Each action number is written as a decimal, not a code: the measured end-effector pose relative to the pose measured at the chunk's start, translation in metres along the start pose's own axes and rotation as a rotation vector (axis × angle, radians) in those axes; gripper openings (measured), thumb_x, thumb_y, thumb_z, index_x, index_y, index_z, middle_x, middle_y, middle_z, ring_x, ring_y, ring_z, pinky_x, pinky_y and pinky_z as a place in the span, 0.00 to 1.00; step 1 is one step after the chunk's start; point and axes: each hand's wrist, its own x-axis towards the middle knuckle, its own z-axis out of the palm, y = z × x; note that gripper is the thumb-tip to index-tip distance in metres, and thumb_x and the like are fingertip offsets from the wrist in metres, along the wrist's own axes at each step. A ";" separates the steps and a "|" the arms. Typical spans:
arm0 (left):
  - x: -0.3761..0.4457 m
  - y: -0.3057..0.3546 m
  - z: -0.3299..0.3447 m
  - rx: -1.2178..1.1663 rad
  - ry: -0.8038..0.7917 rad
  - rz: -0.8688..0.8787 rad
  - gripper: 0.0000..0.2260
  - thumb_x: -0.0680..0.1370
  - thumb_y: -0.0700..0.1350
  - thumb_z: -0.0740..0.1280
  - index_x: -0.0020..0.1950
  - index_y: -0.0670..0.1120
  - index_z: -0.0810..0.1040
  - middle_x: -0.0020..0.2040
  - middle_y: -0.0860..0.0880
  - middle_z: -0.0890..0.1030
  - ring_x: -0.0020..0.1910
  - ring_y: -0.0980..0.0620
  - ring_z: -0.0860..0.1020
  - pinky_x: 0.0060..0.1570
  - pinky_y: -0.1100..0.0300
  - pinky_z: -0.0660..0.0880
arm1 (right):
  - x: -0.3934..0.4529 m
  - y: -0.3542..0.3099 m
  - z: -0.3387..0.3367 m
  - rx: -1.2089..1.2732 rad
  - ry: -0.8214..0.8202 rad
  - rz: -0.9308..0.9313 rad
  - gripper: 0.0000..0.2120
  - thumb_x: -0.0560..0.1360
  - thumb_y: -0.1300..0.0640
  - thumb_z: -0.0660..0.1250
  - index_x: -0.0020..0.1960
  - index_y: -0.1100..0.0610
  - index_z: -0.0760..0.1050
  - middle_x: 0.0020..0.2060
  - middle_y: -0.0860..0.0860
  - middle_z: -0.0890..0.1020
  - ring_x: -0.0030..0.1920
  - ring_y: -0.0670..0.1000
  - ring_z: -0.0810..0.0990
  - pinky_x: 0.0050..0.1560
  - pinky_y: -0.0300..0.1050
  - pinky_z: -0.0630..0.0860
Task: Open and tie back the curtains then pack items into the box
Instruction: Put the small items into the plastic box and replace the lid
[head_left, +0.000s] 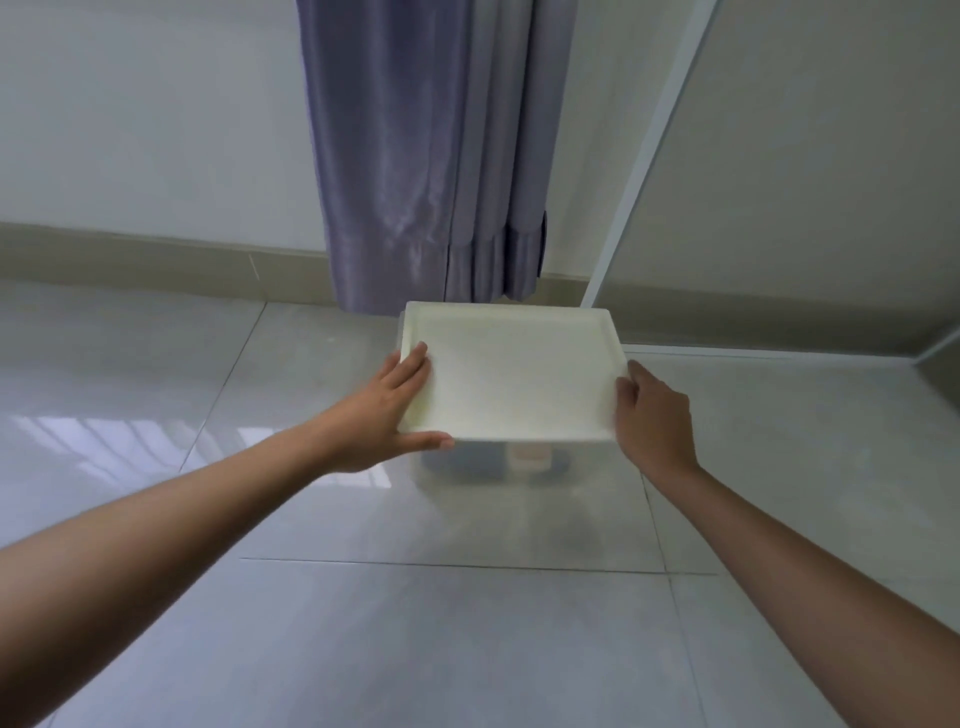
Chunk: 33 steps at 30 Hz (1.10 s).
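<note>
Gripping 1 lid (511, 371): 2 hands, left hand (387, 415), right hand (652, 415), over 1 box (488, 465).

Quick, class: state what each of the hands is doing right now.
Left hand: closed on the lid's left edge.
Right hand: closed on the lid's right edge.

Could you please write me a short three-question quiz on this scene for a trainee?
1. True or false: both hands grip the cream lid.
2. What hangs behind the clear box? A) a purple curtain B) a towel C) a coat
3. Which surface does the box stand on?

Key:
1. True: the left hand holds its left edge, the right hand its right edge.
2. A, the purple curtain.
3. The glossy tiled floor.
</note>
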 end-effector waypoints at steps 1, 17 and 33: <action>0.006 -0.002 -0.003 0.000 0.010 -0.009 0.50 0.66 0.72 0.56 0.78 0.47 0.41 0.77 0.54 0.37 0.76 0.52 0.39 0.74 0.55 0.46 | 0.008 -0.003 0.003 -0.018 0.006 -0.011 0.14 0.81 0.58 0.52 0.60 0.60 0.74 0.50 0.60 0.82 0.54 0.65 0.77 0.51 0.53 0.75; 0.048 -0.017 -0.021 -0.027 0.143 -0.057 0.45 0.71 0.65 0.64 0.78 0.45 0.48 0.78 0.54 0.42 0.76 0.51 0.53 0.72 0.57 0.54 | 0.060 -0.023 0.020 -0.126 0.029 0.016 0.17 0.82 0.57 0.52 0.56 0.66 0.75 0.54 0.63 0.79 0.57 0.64 0.76 0.53 0.52 0.72; 0.048 -0.020 -0.015 -0.076 0.150 -0.096 0.50 0.68 0.69 0.59 0.77 0.45 0.39 0.78 0.47 0.46 0.75 0.45 0.56 0.72 0.52 0.57 | 0.062 -0.020 0.020 -0.097 0.011 -0.051 0.20 0.81 0.59 0.52 0.72 0.58 0.65 0.61 0.61 0.77 0.62 0.63 0.74 0.60 0.55 0.73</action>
